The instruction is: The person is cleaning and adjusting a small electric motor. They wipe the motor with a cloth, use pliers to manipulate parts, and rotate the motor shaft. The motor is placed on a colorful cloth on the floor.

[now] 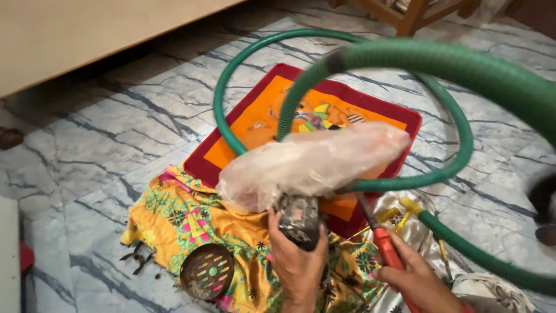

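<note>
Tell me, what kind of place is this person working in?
Probably a room in a home, used for a repair on the floor: a veined grey marble floor, a red and orange patterned mat under a coiled green ribbed hose, and wooden furniture legs behind.

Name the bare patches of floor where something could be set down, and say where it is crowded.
Bare marble floor lies left of the red mat and yellow cloth. Crowded around the left hand and right hand, amid the plastic bag and green hose.
</note>
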